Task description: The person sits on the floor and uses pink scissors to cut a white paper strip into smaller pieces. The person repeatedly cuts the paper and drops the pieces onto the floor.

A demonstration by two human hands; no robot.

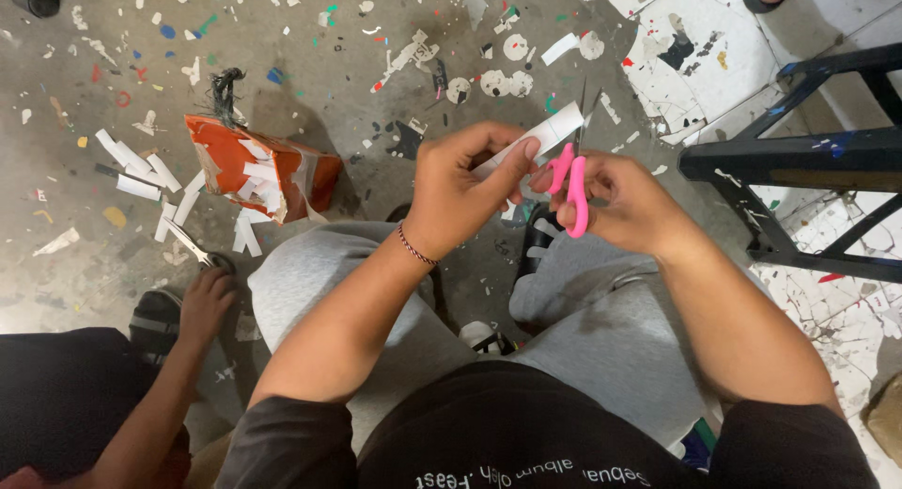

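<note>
Above the lap, the left hand (460, 193) pinches a white paper strip (540, 137) between thumb and fingers, while the right hand (615, 202) grips pink-handled scissors (571, 184) with fingers through the loops, the blades pointing up beside the strip. Down on the littered floor (357, 85) sits an orange box (258, 174) holding cut strips, and another person's hand (205, 301) rests by a second pair of scissors (193, 245).

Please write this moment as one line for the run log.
left hand: holds white paper strip | right hand: holds pink scissors, blades at strip
</note>
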